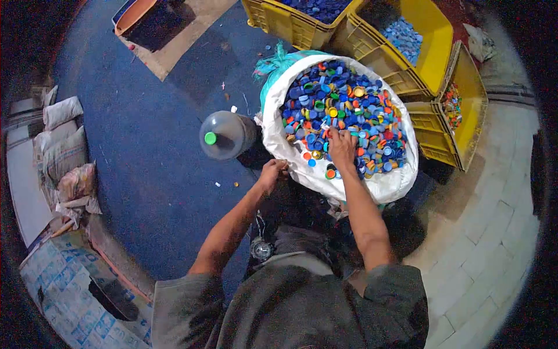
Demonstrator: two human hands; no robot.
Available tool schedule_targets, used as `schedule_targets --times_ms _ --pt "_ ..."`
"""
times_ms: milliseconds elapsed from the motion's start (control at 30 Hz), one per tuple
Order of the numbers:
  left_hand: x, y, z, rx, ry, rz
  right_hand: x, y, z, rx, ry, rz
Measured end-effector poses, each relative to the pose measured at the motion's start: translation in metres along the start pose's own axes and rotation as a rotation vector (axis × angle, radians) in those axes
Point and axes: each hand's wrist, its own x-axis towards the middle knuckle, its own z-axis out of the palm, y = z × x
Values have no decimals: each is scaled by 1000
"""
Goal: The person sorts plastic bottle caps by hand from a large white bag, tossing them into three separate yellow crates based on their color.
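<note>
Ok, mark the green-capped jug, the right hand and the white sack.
Green-capped jug (233, 131): head view, on its body.
Right hand (343, 148): head view, back of the hand.
White sack (390, 187): head view, rim nearest the wearer.

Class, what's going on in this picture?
A person is handling loose plastic caps in a big white sack. Their right hand is in among the mixed colours; the left hand is at the sack's edge. Yellow crates with small coloured pieces stand nearby, and a large bottle is left of the sack.
</note>
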Motion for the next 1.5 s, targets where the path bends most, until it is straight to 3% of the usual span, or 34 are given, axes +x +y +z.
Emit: schedule_targets --times_ms 467,667,767,867,900,1000,1033,1133,1267,1300,1400,1433,1500 --pt "-1 -4 13 -27 24 10 -5 6 9 10 -30 -9" --pt "-7 -3 16 -7 41 -8 -8 0 4 172 -50 124" --pt "-7 1 24 52 70 -6 -17 -3 2 320 53 223" --pt "-2 4 33 115 78 16 -37 8 19 704 67 446" --pt "1 3 36 135 75 30 -33 -5 -18 746 -52 588" --pt "0 10 57 171 80 90 -53 -4 -15 893 120 657" --pt "3 12 60 228 74 106 -61 1 -6 849 227 559" --pt "8 13 75 301 82 205 -78 5 -17 1219 205 811" --pt "26 14 99 561 107 572 -88 0 -52 1820 379 975" --pt "30 16 106 554 114 562 -95 2 -50 1955 441 932" --pt "53 21 116 937 160 912 -117 10 -54 2284 413 869" --pt "58 22 120 942 163 796 -120 7 -61 2282 453 1016" --pt "63 24 127 1055 182 870 -135 8 -63 2321 453 976"
